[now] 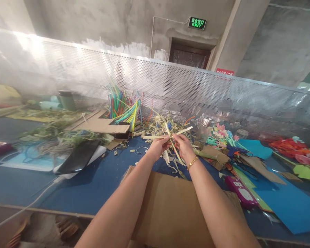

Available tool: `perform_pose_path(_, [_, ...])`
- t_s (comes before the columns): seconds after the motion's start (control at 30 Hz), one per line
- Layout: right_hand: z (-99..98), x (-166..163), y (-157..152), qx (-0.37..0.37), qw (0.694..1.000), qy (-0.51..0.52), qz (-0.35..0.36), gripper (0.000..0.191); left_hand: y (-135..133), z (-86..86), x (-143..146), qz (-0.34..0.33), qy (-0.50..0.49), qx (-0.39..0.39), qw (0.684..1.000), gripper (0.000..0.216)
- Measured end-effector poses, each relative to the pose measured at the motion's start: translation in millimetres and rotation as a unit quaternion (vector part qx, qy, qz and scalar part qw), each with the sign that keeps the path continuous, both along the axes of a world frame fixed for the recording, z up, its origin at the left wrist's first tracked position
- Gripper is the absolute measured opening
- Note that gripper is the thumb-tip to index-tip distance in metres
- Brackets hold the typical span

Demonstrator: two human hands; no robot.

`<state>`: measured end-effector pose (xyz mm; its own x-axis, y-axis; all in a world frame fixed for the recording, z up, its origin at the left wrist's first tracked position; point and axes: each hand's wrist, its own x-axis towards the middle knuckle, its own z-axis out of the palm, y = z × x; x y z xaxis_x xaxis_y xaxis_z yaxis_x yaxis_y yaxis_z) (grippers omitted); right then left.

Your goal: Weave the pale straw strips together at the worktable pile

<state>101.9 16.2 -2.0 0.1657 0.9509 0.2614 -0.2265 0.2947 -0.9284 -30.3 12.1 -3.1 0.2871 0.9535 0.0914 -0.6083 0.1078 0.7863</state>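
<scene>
Both my hands meet above the blue table, pinching pale strips of dried leaf (176, 151) that cross one another. My left hand (158, 147) has its fingers closed on the crossing, where one strip sticks out to the left. My right hand (183, 146) grips the same strips from the other side, a gold bracelet on its wrist. One strip slants from upper left to lower right between the hands. Just behind lies a tangled heap of dried leaf strips (157, 124). The exact fingertip hold is too small to make out.
A cardboard sheet (170, 206) lies below my forearms. Colourful pipe cleaners (121, 106) stand behind, left of a clear bottle (204, 130). At right are a purple case (241, 192) and blue paper (291, 203); at left, a black flat object (79, 158). A perforated metal screen (150, 79) borders the table.
</scene>
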Motion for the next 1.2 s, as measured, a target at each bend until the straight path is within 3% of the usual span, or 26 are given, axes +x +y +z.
perform_pose_path(0.2, [-1.8, -0.5, -0.3, -0.017, 1.000, 0.025, 0.000, 0.036, -2.5, -0.3, 0.9, 0.035, 0.050, -0.003, 0.998, 0.030])
perform_pose_path(0.53, [-7.4, -1.4, -1.7, -0.035, 0.999, -0.007, 0.013, 0.039, -1.9, -0.5, -0.5, 0.079, 0.062, 0.019, 0.995, 0.023])
perform_pose_path(0.8, [-9.8, -7.8, -0.9, 0.047, 0.993, -0.108, -0.002, 0.037, 4.1, -3.9, -2.2, 0.127, 0.033, 0.016, 0.991, 0.026])
perform_pose_path(1.0, [-13.4, -9.3, 0.8, 0.065, 0.981, -0.181, -0.022, 0.035, 6.1, -4.0, -3.3, 0.066, 0.020, 0.030, 0.997, 0.033])
perform_pose_path(1.2, [-13.1, -8.8, 1.4, 0.062, 0.979, -0.195, -0.024, 0.034, 2.3, -2.2, -4.8, 0.087, 0.067, 0.004, 0.994, 0.033])
